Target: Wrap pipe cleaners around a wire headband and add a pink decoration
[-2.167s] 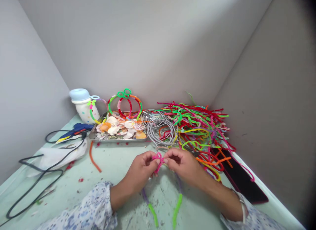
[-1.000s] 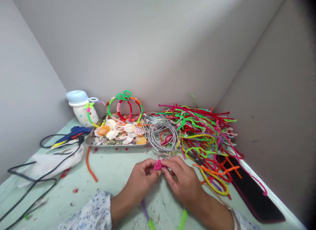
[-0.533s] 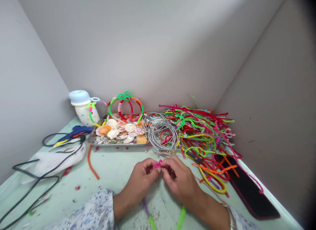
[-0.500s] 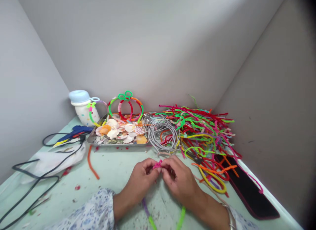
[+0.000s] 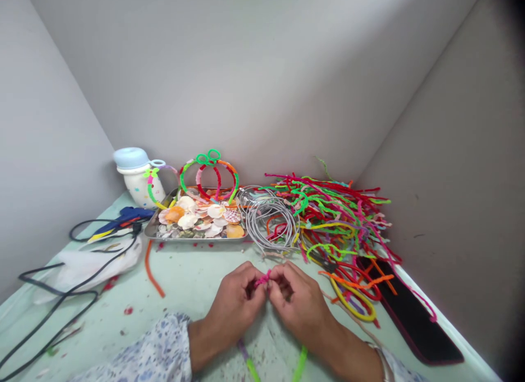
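Left hand (image 5: 232, 316) and right hand (image 5: 297, 305) pinching pink chenille stem (image 5: 262, 279) between fingertips; one wrapped headband (image 5: 209, 177) done behind; large pile of loose stems (image 5: 328, 218) unworked.

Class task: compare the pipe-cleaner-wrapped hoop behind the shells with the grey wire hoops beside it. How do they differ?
The pipe-cleaner-wrapped hoop is fuzzy and green, orange and red, while the grey wire hoops are thin and smooth. The wrapped hoop stands up with green loops on top; the wire hoops lie piled in a loose coil. One wrapped hoop shows, against many wire hoops. Both are round.
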The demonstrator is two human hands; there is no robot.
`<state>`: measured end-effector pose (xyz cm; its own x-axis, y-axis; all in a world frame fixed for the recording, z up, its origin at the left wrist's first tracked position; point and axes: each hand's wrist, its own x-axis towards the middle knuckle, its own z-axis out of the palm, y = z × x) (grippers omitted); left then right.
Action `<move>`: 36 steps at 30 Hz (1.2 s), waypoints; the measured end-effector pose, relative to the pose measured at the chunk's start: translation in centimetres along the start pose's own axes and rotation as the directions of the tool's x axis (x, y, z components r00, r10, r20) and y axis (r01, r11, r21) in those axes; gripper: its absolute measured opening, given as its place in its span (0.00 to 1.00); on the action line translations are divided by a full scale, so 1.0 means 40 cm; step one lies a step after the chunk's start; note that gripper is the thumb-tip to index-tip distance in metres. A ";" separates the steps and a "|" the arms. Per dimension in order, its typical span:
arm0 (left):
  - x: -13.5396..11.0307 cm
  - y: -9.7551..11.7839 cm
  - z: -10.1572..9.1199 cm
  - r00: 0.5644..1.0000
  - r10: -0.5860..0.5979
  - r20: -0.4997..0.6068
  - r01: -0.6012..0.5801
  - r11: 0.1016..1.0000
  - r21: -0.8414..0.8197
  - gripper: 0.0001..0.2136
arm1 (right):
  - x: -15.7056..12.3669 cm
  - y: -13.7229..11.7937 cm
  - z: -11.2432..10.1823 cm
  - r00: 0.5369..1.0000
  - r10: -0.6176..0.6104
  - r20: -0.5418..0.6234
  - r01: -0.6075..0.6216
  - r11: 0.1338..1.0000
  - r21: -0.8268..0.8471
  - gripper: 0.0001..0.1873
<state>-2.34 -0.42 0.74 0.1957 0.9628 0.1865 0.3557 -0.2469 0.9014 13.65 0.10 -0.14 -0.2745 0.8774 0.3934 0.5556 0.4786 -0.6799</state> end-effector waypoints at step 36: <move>0.008 -0.010 -0.006 0.981 -0.139 0.136 0.175 0.934 -0.311 0.10 | 0.014 -0.006 -0.031 0.988 0.145 0.050 -0.153 0.956 0.251 0.07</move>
<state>-2.64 0.01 0.51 0.2666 0.9638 0.0045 0.0823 -0.0274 0.9962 14.35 0.44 1.00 -0.2299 0.9381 0.2590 0.3763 0.3312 -0.8653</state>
